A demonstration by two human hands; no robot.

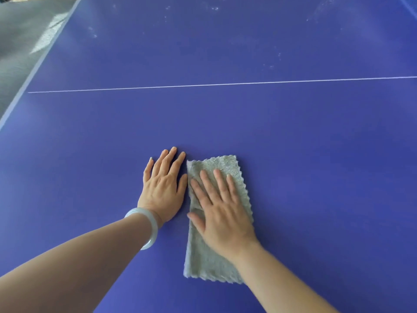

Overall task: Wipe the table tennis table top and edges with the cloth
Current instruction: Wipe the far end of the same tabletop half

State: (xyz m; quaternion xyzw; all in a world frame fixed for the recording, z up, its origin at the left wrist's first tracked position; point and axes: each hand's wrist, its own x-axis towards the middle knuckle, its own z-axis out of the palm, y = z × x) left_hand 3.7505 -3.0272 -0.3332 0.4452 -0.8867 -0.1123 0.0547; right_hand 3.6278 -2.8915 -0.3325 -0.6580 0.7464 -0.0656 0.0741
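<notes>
Pressing fluffy grey cloth (203, 256) | right hand (223, 213) flat | left hand (163, 188) flat on smooth table (316, 154)

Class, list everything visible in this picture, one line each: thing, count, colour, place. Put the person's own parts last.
table tennis table: one, blue, fills the view.
line: one, white, across the table beyond both grips.
specks: several, whitish, far table top.
floor: grey, upper left.
cloth: one, grey-green, flat on table.
bangle: one, pale, left wrist.
left grip: one, flat on table beside cloth.
right grip: one, flat on cloth.
</notes>
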